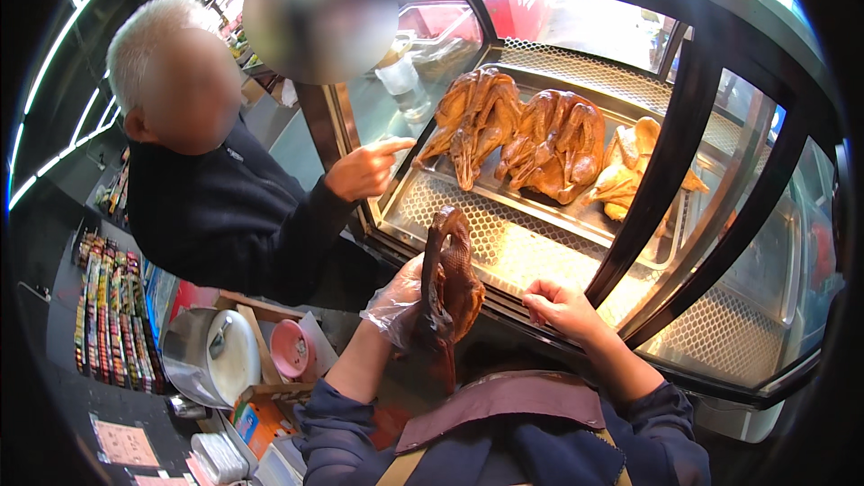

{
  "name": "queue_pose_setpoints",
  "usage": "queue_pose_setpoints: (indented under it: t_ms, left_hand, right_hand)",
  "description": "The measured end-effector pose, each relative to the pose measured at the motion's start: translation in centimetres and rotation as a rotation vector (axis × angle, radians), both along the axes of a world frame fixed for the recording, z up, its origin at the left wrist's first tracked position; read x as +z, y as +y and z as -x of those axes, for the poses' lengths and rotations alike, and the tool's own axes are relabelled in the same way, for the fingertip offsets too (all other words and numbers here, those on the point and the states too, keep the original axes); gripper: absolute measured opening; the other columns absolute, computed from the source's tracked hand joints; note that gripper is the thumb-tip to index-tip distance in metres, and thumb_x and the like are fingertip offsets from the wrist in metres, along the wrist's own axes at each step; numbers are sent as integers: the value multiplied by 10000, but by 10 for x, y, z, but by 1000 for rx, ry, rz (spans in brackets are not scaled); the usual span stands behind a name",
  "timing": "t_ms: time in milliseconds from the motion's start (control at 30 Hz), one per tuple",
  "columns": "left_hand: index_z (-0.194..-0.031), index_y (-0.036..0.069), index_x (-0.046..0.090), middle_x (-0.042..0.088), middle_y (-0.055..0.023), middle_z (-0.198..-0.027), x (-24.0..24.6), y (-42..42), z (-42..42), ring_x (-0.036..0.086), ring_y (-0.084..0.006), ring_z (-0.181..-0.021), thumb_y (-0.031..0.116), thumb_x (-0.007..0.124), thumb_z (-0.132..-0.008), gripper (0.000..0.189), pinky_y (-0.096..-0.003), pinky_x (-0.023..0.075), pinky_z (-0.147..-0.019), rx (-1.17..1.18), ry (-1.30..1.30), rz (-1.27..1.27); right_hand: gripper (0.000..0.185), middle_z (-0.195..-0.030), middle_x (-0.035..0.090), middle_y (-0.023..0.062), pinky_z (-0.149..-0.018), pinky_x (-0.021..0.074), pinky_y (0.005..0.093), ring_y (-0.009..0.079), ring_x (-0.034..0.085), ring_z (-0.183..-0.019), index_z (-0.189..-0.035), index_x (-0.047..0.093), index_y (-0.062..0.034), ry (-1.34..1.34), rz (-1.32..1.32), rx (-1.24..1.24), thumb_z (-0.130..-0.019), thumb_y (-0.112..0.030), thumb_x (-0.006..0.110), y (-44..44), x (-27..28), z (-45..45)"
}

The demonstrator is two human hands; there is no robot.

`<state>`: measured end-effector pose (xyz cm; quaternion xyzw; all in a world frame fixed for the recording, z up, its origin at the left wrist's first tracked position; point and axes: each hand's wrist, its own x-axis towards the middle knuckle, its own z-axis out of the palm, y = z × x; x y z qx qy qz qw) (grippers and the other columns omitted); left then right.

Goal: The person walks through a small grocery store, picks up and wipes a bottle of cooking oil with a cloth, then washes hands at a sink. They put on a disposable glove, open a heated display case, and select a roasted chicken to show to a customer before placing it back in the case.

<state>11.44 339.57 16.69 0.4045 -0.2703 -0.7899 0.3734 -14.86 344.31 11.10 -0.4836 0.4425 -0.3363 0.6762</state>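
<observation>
My left hand (403, 297), in a clear plastic glove, grips a dark brown roasted duck (459, 277) from its left side, outside a lit glass display cabinet. My bare right hand (557, 307) rests near the cabinet's front edge, its fingers curled; whether it touches the edge I cannot tell. Inside, a metal tray (540, 206) bears a glossy brown cooked duck (480, 115), another brown one (557, 142) beside it and a paler yellow cooked bird (628, 169) to the right. Another person's hand (368, 169) points a finger towards the tray at its left end.
The other person (236, 216), in a dark jacket, stands at the left by the cabinet. Its black frame (682, 148) crosses on the right. At lower left are a steel pot (182, 351), a pink bowl (292, 349), rows of small packages (115, 317) and stacked white containers (219, 457).
</observation>
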Motion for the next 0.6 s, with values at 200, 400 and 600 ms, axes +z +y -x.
queue_pose_setpoints:
  t_ms: [200, 400, 600]
  left_hand:
    - [-1180, 22, 541, 636, -81, -1068, 8, -48, 11, 640, -182, -927, 20, 571, -887, 294, -303, 552, -811, 4, 375, -318]
    - [-1210, 7, 518, 617, -114, -1107, 19, -121, 24, 622, -210, -951, 131, 584, -903, 337, -330, 529, -806, -235, 95, 259]
    - [-1215, 56, 532, 639, -51, -987, 20, -193, 56, 630, -141, -826, 101, 492, -940, 281, -266, 526, -671, -373, -259, 449]
  right_hand:
    - [156, -658, 583, 6, -510, 426, 203, 65, 534, -570, -866, 575, -55, -57, -121, -42, -913, -203, 580, 6, -12, -10]
    - [150, -697, 578, -2, -562, 448, 218, 71, 535, -600, -929, 586, -27, -10, -69, -158, -916, -176, 582, 1, 6, -9]
    - [309, -679, 594, 45, -533, 453, 211, 80, 552, -572, -1191, 499, 33, 18, 104, -503, -889, -34, 510, -17, 75, -19]
